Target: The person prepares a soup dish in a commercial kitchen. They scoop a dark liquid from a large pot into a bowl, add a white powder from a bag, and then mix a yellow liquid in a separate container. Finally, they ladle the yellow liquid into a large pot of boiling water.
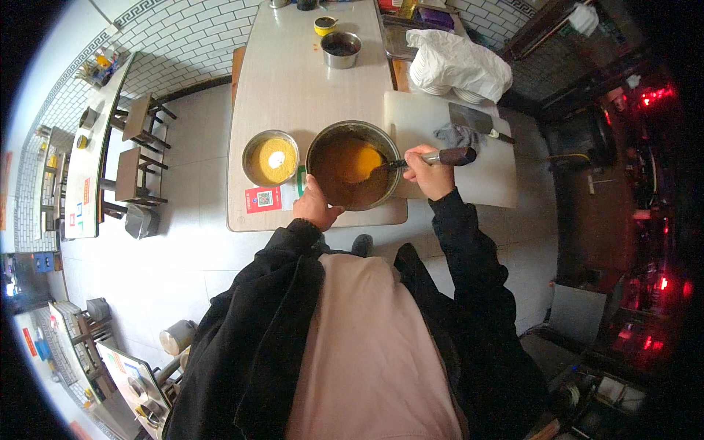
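Observation:
My left hand (318, 208) rests against the near left rim of a deep metal pot (352, 132), thumb and fingers spread along its side. In my right hand (432, 175) is the dark handle of a metal cooking utensil (458, 157), its far end lowered into the pot. Brown contents (341, 187) cover the inside, with a bright yellow-orange patch (366, 160) by the utensil's head. The head's shape cannot be made out. Left of the pot stands a metal bowl (246, 168) of yellow grainy powder (268, 173), topped by a small white heap (276, 159).
Right of the pot, a white cutting board (467, 181) bears a cleaver (470, 118) and a grey cloth (457, 135). Farther back are a metal pot of dark contents (341, 49), a yellow cup (325, 25) and bag-covered stacked bowls (462, 63). Stools (137, 118) stand left.

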A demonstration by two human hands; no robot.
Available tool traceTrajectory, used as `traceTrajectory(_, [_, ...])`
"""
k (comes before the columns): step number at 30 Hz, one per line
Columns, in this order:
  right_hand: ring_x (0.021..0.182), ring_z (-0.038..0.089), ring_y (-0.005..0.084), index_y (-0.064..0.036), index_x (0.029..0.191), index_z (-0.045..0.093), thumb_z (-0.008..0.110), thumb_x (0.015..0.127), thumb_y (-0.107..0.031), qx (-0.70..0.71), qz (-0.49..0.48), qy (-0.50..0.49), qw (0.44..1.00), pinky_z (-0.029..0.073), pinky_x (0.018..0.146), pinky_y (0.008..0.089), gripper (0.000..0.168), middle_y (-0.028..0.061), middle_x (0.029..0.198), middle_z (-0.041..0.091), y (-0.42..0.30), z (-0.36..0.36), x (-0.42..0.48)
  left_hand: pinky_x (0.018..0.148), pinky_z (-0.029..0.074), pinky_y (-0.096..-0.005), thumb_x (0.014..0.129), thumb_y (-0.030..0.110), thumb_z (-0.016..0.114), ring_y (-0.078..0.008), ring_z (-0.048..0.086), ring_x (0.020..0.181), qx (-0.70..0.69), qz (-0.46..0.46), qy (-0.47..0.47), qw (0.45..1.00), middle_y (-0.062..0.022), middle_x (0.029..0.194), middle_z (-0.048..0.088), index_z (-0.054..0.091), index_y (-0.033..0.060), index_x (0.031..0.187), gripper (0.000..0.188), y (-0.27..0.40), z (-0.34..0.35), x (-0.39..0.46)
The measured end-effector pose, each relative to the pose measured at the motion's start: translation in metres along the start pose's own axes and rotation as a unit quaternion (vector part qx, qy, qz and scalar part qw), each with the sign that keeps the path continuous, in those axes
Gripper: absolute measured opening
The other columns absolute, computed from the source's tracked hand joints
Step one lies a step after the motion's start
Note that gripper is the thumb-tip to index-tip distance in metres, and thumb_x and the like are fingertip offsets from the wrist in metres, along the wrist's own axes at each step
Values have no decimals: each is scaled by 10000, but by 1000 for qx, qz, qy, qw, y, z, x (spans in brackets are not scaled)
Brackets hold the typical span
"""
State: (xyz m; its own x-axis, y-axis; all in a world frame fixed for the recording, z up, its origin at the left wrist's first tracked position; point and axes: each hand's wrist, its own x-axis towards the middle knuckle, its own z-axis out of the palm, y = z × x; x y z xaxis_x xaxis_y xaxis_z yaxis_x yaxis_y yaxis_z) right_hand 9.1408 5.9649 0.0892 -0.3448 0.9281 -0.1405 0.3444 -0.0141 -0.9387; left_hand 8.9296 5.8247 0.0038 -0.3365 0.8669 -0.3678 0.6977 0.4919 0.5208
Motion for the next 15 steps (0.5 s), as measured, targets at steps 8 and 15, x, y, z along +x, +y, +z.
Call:
traceTrajectory(8, [675, 614, 141, -25, 838, 617, 604, 809, -202, -15, 6, -89, 996, 474, 581, 283, 181, 54, 729, 620, 13, 42, -6, 800, 470, -442, 641, 356, 770, -334, 569, 1020, -6, 15, 28, 999, -230, 1160, 531, 145, -103, 1334, 1040, -1, -1, -3])
traceTrajectory(15, [738, 609, 171, -25, 806, 632, 632, 754, -174, -189, -102, -151, 965, 473, 684, 294, 158, 93, 776, 644, -10, 3, -9, 807, 454, -456, 638, 363, 774, -314, 576, 1020, 16, 1, 40, 999, -212, 1144, 550, 147, -105, 1334, 1046, -2, 5, -1])
